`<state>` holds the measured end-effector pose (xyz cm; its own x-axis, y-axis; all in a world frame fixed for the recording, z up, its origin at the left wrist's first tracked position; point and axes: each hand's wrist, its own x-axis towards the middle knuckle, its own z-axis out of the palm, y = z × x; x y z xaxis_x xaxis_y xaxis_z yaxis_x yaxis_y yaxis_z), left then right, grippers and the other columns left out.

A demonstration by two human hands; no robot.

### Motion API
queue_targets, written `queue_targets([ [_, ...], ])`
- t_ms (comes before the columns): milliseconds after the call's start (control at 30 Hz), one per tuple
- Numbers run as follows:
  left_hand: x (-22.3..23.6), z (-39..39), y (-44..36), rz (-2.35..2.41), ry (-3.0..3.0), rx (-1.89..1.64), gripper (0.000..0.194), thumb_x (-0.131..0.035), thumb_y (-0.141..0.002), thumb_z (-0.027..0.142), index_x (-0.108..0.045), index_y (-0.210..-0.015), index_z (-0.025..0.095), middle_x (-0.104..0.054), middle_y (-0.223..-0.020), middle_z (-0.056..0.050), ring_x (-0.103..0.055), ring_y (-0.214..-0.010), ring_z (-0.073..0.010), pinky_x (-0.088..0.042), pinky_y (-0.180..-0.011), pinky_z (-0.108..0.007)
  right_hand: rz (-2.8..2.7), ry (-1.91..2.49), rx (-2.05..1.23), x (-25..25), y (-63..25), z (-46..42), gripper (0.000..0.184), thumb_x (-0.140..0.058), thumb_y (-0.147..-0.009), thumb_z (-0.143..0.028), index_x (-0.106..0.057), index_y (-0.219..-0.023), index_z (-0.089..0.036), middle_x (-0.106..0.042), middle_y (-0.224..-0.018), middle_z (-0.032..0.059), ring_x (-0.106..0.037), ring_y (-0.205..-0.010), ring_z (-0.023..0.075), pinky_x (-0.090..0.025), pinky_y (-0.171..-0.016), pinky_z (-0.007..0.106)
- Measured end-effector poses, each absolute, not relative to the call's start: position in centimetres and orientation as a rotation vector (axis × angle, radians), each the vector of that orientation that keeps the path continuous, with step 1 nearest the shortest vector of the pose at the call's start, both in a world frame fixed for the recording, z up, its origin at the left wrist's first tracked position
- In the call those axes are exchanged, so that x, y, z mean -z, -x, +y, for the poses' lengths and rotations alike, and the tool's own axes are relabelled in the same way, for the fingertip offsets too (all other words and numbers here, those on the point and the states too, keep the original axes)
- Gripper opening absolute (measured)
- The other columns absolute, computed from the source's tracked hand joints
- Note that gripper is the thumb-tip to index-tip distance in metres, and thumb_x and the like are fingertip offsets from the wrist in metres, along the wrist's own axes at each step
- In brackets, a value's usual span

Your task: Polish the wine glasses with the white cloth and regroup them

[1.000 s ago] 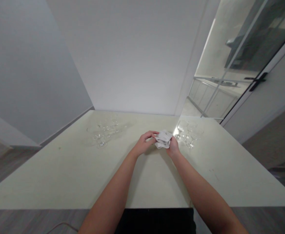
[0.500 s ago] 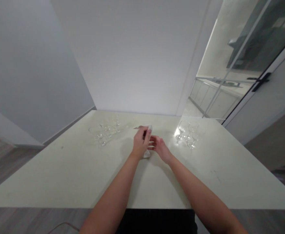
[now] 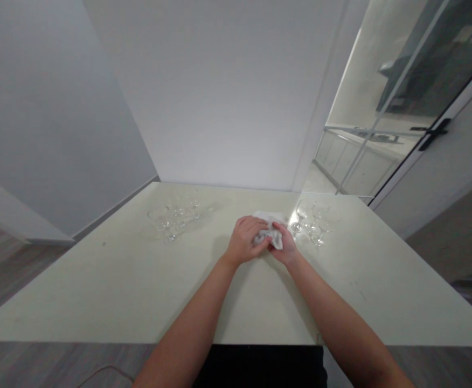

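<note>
Both hands are together above the middle of the table (image 3: 139, 291). Between them is a crumpled white cloth (image 3: 275, 237). My left hand (image 3: 246, 237) presses its fingers over the cloth's left side. From the right, my right hand (image 3: 285, 245) grips the same cloth, thumb on top. Whether a glass lies within the folds I cannot make out. Just right of the hands stand several clear stemmed glasses (image 3: 299, 215), close to the cloth. Farther left is another group of clear stemmed glasses (image 3: 167, 222).
A white wall (image 3: 228, 118) rises behind the table's back edge. To the right are a glass panel and a door with a black handle (image 3: 436, 133). A cable (image 3: 106, 368) lies on the floor at the lower left.
Both hands have shifted right, and the cloth has moved with them. My right hand, loosely curved beside the left before, now grips the cloth. Both glass groups stay put.
</note>
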<state>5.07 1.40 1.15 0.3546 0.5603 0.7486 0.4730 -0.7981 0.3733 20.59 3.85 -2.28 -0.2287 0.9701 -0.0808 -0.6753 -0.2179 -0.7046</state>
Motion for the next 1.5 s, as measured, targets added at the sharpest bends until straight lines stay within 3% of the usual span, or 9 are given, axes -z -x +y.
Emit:
queue_targets([
  [133, -2.3, 2.1, -2.4, 1.546, -1.900, -2.264, 0.032, -0.065, -0.080, 0.033, -0.054, -0.107, 0.019, -0.059, -0.116, -0.012, -0.053, -0.117, -0.0260, -0.034, -0.107, -0.046, -0.507, 0.642, -1.698, 2.2, -20.8, 4.1, 0.023, -0.051, -0.084, -0.028, -0.063, -0.102, -0.019, -0.075, -0.089, 0.0036, -0.070, -0.074, 0.0214, -0.060, -0.065, 0.036],
  [233, -4.1, 2.1, 1.0, 1.827, -1.490, -2.588, 0.053, -0.068, -0.076, 0.033, -0.041, -0.119, 0.018, -0.047, -0.130, -0.014, -0.044, -0.128, -0.0264, -0.028, -0.113, -0.048, -0.537, 0.681, -1.698, 2.1, -20.6, 3.9, 0.025, -0.052, -0.084, -0.029, -0.063, -0.104, -0.019, -0.075, -0.092, 0.0050, -0.070, -0.076, 0.0235, -0.060, -0.066, 0.041],
  [400, -3.6, 2.8, 7.3, 2.042, -0.981, -2.685, 0.090, -0.077, -0.070, 0.030, -0.017, -0.136, 0.018, -0.027, -0.147, -0.017, -0.025, -0.142, -0.0238, -0.012, -0.122, -0.043, -0.510, 0.687, -1.650, 2.1, -20.2, 3.9, 0.023, -0.053, -0.083, -0.027, -0.063, -0.104, -0.022, -0.075, -0.096, 0.0032, -0.071, -0.083, 0.0233, -0.060, -0.068, 0.039],
  [533, -0.7, 4.5, 9.7, 2.053, -0.755, -2.460, 0.102, -0.085, -0.059, 0.026, -0.018, -0.136, 0.019, -0.026, -0.146, -0.017, -0.028, -0.140, -0.0257, -0.017, -0.120, -0.043, -0.514, 0.653, -1.640, 1.9, -20.0, 3.9, 0.027, -0.053, -0.080, -0.025, -0.062, -0.105, -0.020, -0.075, -0.093, 0.0038, -0.071, -0.087, 0.0241, -0.059, -0.078, 0.040],
  [633, 0.4, 5.3, 9.6, 2.051, -0.772, -2.397, 0.100, -0.084, -0.058, 0.019, -0.022, -0.135, 0.018, -0.030, -0.143, -0.015, -0.033, -0.137, -0.0234, -0.022, -0.119, -0.041, -0.525, 0.638, -1.625, 1.8, -20.1, 3.8, 0.026, -0.054, -0.078, -0.025, -0.063, -0.102, -0.020, -0.075, -0.089, 0.0040, -0.071, -0.091, 0.0250, -0.058, -0.082, 0.040],
  [833, -0.1, 4.7, 8.8, 2.059, -0.815, -2.461, 0.070, -0.069, -0.073, 0.013, -0.031, -0.131, 0.017, -0.046, -0.131, -0.011, -0.048, -0.123, -0.0187, -0.034, -0.111, -0.038, -0.532, 0.606, -1.606, 1.7, -20.1, 3.5, 0.027, -0.051, -0.079, -0.033, -0.065, -0.098, -0.019, -0.074, -0.087, 0.0059, -0.069, -0.097, 0.0271, -0.057, -0.085, 0.043],
  [1033, 0.4, 5.1, 9.0, 2.049, -0.814, -2.486, 0.077, -0.078, -0.065, 0.016, -0.033, -0.128, 0.016, -0.044, -0.133, -0.013, -0.048, -0.123, -0.0195, -0.034, -0.111, -0.036, -0.588, 0.622, -1.621, 1.9, -19.6, 3.2, 0.024, -0.053, -0.079, -0.037, -0.065, -0.092, -0.020, -0.074, -0.085, 0.0061, -0.069, -0.100, 0.0277, -0.057, -0.086, 0.043],
  [1300, -1.8, 3.5, 7.1, 1.712, -1.060, -2.620, 0.066, -0.070, -0.079, 0.027, -0.029, -0.130, 0.022, -0.053, -0.129, -0.011, -0.057, -0.112, -0.0183, -0.046, -0.094, -0.035, -0.596, 0.640, -1.617, 1.3, -18.8, 2.6, 0.025, -0.052, -0.077, -0.035, -0.066, -0.090, -0.020, -0.075, -0.088, 0.0065, -0.067, -0.107, 0.0276, -0.055, -0.092, 0.043],
  [1500, -1.1, 3.0, 0.2, 1.076, -1.489, -1.932, 0.053, -0.076, -0.075, 0.037, -0.039, -0.109, 0.022, -0.067, -0.109, -0.010, -0.067, -0.088, -0.0165, -0.051, -0.069, -0.026, -0.639, 0.468, -1.784, 0.0, -18.4, 0.6, 0.057, -0.045, -0.081, -0.067, -0.067, -0.105, -0.019, -0.074, -0.104, 0.0096, -0.058, -0.122, 0.0289, -0.045, -0.104, 0.045],
])
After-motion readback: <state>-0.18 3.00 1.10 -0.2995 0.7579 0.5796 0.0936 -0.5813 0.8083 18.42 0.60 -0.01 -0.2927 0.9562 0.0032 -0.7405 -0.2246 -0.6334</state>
